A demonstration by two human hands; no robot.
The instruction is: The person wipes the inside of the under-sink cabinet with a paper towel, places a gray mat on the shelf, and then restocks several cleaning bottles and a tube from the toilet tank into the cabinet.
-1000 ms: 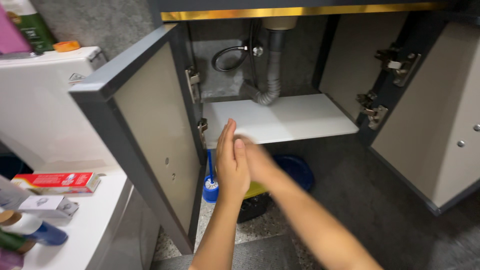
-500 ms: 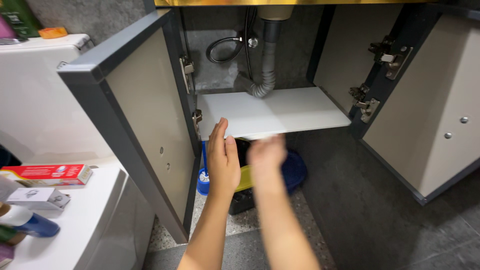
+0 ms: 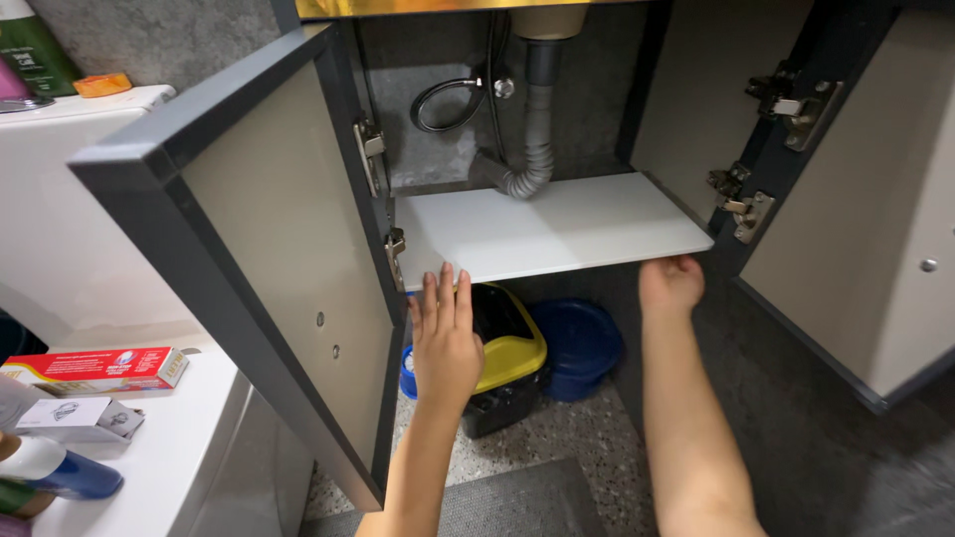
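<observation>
Now the hands have parted: the left hand (image 3: 445, 338) is spread flat below the white rectangular shelf board (image 3: 547, 227), while the right hand (image 3: 669, 284) curls under its front right edge inside the open grey cabinet (image 3: 249, 239).

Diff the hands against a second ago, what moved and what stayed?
The hands, pressed together earlier, parted. Right hand swung out to the white shelf's right front corner, fingers curled under its edge. Left hand rose slightly, open, fingertips at the left front edge. Doors, drain pipe, yellow-lidded bin unchanged.
</observation>
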